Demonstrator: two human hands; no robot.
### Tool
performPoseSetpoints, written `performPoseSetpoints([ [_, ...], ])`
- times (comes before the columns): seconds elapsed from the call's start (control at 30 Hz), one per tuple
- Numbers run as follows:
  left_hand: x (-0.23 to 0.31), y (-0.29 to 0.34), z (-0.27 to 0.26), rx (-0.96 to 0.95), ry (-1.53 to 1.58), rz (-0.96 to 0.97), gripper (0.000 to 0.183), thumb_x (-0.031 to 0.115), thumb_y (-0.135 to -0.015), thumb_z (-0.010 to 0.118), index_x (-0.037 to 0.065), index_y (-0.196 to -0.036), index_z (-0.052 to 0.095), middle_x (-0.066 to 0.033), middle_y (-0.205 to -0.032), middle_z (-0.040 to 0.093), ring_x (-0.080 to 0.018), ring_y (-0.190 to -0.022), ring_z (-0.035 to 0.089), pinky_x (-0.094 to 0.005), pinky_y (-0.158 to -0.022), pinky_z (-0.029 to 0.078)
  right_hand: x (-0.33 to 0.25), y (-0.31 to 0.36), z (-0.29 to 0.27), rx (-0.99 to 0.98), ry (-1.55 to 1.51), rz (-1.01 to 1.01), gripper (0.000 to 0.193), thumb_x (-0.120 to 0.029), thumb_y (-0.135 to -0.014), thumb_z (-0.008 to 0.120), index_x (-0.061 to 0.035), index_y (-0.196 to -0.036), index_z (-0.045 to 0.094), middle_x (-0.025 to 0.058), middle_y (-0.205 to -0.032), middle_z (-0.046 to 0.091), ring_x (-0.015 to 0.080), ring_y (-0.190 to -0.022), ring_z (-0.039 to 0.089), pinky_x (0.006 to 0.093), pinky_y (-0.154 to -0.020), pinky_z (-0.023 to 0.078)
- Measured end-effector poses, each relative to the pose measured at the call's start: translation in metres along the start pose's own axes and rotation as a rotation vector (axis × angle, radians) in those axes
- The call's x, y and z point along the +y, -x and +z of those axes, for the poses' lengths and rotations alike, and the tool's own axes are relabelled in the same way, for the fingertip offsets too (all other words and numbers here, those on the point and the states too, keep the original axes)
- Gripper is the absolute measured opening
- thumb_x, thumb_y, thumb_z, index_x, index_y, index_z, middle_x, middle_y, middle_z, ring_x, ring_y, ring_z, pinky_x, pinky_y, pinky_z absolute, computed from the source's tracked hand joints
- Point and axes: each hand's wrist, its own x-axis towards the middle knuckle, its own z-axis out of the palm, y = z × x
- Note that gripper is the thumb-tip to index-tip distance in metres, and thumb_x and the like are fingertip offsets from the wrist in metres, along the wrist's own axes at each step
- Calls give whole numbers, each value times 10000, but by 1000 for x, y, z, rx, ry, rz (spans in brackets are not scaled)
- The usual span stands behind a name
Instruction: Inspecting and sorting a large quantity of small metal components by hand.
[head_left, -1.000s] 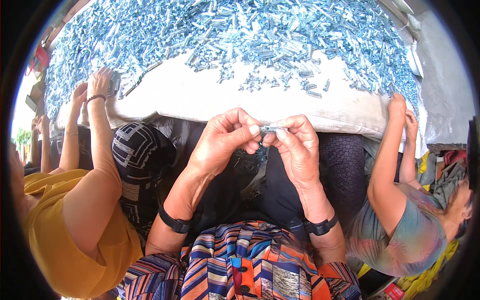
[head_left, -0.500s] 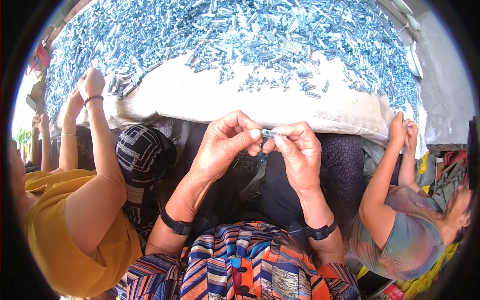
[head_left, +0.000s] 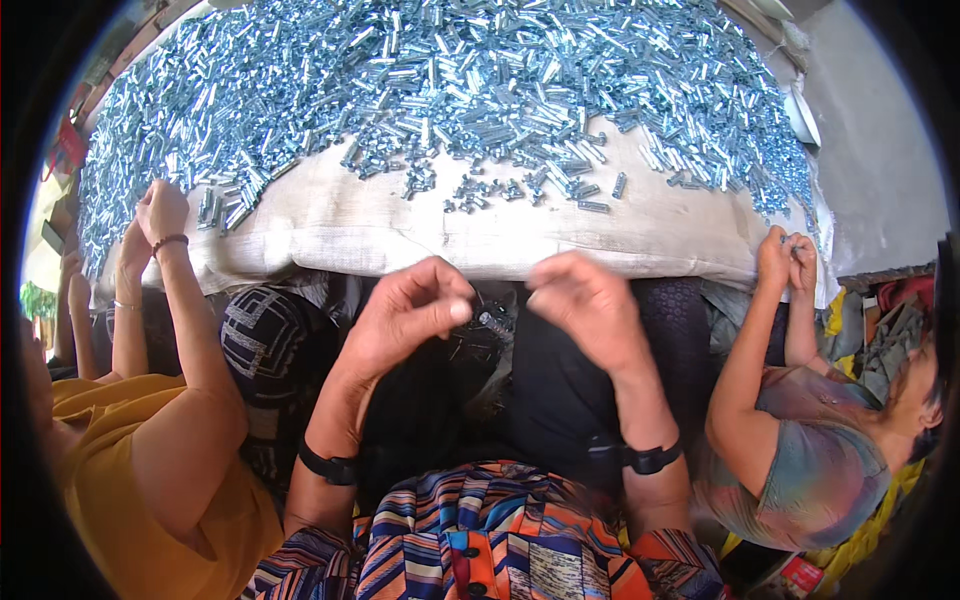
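Far left: co-worker in a mustard top [head_left: 140, 470], hands together beside the heap. Spanning the view from here: pale cloth [head_left: 380, 235], heaped with small silvery metal tubes [head_left: 440, 90]. Left hand [head_left: 400, 315]: loosely curled, thumb near forefinger; whether the tips meet, I cannot tell. Between the hands: one metal piece [head_left: 494, 323], just beside the left thumb. Right hand [head_left: 592, 318]: blurred, fingers bent, grip unreadable. Far right: co-worker in a multicoloured top [head_left: 820, 480].
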Motion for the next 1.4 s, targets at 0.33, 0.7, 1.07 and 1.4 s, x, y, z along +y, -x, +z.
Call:
performPoseSetpoints([
  [0.33, -1, -56, -20, 491, -1059, 298, 193, 160, -767, 660, 42, -913, 619, -117, -789, 602, -294, -701, 600, -387, -626, 459, 17, -63, -57, 269, 1085, -287, 195, 0, -761, 578, -6, -952, 540, 162, -879, 600, 340, -855, 575, 402, -746, 455],
  [0.7, -7, -72, -29, 457, -895, 264, 158, 141, -810, 632, -5, -867, 615, -68, -759, 597, -167, -668, 600, -313, -619, 471, 1, -48, -48, 269, 550, -99, 170, -7, -831, 554, -16, -1000, 543, 133, -794, 627, 260, -695, 619, 341, -651, 496],
  [1.07, 9, -25, 25, 105, 195, 94, 106, 41, -867, 570, 14, -970, 572, -63, -806, 625, -109, -687, 602, -233, -656, 503, -15, -12, 16, 125, -589, -8, 58, -81, -915, 562, -31, -944, 550, 51, -739, 595, 112, -671, 597, 245, -630, 493],
  [1.4, 9, -15, 25, 82, 233, 87, 92, 37, -856, 593, -5, -938, 587, -51, -791, 627, -94, -651, 587, -217, -622, 488, -11, -3, 33, 59, -699, -24, 55, -56, -909, 561, -26, -939, 526, 61, -787, 595, 134, -707, 616, 272, -681, 528],
])
